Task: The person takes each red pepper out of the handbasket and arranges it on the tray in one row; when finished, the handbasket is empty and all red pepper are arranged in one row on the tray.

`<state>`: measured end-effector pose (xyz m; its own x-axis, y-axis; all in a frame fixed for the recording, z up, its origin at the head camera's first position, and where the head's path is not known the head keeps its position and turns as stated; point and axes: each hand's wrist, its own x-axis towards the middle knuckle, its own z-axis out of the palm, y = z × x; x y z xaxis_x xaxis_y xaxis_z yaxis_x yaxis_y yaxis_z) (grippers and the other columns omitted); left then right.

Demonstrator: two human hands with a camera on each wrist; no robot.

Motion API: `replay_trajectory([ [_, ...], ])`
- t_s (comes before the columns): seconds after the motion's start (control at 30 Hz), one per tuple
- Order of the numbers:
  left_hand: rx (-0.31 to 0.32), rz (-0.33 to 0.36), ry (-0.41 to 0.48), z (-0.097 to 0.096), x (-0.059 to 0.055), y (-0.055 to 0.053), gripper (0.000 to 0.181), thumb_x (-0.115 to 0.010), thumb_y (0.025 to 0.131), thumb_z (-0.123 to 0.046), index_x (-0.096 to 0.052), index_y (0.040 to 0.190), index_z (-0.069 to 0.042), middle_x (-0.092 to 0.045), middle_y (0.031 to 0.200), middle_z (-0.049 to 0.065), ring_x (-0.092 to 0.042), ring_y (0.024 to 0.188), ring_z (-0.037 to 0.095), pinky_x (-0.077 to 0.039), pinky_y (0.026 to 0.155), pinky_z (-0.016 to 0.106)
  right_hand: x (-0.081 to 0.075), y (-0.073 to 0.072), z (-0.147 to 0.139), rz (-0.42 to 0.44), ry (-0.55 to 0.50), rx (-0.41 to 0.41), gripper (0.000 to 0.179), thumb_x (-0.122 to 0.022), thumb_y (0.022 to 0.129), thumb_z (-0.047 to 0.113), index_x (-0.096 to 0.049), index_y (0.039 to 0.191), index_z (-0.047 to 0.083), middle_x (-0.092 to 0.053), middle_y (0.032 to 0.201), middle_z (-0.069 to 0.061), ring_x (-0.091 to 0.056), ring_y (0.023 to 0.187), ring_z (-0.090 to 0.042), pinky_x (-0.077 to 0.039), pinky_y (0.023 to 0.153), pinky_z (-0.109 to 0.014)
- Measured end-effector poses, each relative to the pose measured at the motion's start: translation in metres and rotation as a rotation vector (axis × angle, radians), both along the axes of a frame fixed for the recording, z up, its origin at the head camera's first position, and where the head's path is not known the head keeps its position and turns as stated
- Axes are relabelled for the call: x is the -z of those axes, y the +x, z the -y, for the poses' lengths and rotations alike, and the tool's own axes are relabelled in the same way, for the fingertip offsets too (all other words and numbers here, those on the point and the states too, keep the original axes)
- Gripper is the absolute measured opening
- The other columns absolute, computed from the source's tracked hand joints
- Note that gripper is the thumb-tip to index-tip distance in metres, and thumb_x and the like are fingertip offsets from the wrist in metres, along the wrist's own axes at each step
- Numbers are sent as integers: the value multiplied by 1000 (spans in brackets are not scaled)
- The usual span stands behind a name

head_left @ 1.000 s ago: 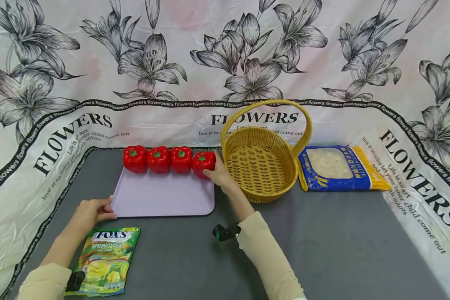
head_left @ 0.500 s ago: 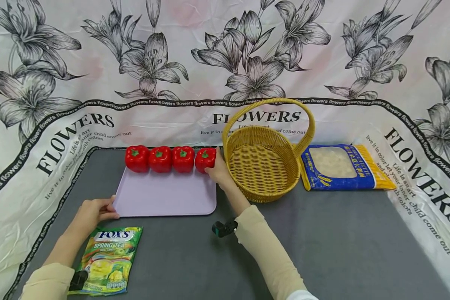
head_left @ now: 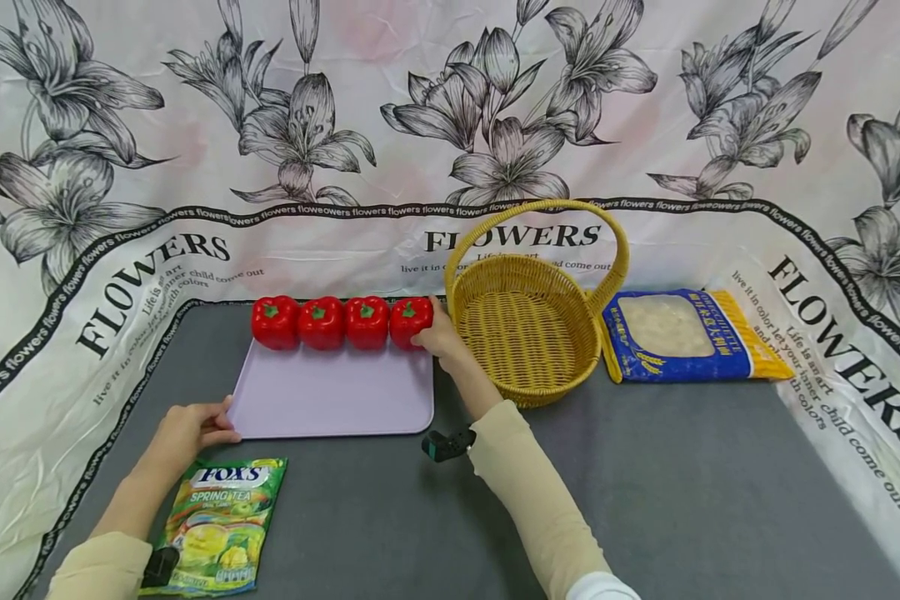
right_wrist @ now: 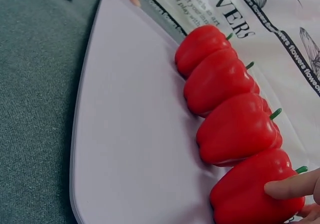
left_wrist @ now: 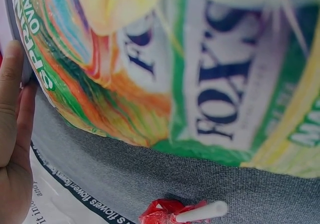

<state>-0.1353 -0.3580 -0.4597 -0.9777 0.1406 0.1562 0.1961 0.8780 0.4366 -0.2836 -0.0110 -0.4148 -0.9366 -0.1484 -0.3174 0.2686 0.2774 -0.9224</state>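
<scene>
A pale purple tray (head_left: 330, 400) bears a row of several red bell peppers (head_left: 276, 323) along its far edge, their green stems showing. My right hand (head_left: 444, 337) grips the bell pepper (head_left: 409, 321) at the row's right end. Its thumb (right_wrist: 287, 186) presses the pepper's front in the right wrist view, with fingers round the side. At the tray's near left corner my left hand (head_left: 187, 429) pinches the edge between thumb and finger. A green and yellow FOX'S candy bag (head_left: 221, 525) lies just below that hand.
A yellow wicker basket (head_left: 525, 392) with a tall handle stands right of the tray. Beyond it lies a blue and yellow pasta bag (head_left: 690, 367). A red-wrapped lollipop (left_wrist: 200, 211) shows in the left wrist view. A flower-printed cloth (head_left: 330, 250) hangs behind.
Both hands keep their places on the tray and the right-end bell pepper. The rightmost bell pepper sits slightly closer to its neighbour than one second ago. The head view shifts slightly.
</scene>
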Motion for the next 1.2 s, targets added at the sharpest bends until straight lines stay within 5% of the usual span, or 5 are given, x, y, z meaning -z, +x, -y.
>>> replay_trajectory([
  [0.43,3,-6,-7,0,-2,0,13,-80,71,-4,-68,72,-9,-67,70,-1,-60,68,15,-51,68,44,5,-1,7,-50,32,55,87,-64,81,-15,-21,152,12,-33,149,-18,-33,135,-34,-35,107,-45],
  [0.97,21,-17,-13,-2,-4,-4,18,-80,71,-4,-65,68,-12,-67,70,-1,-58,65,12,-50,65,42,7,-3,7,-41,73,123,96,-65,79,-13,-11,154,11,-21,156,-15,-25,140,-28,-29,111,-41],
  [1.2,33,-27,-20,2,-1,-4,19,-81,70,-5,-64,67,-13,-68,71,0,-58,66,11,-50,64,42,5,19,8,-56,-18,153,91,-62,84,-8,-4,153,4,-8,159,-14,-13,144,-25,-24,113,-40],
])
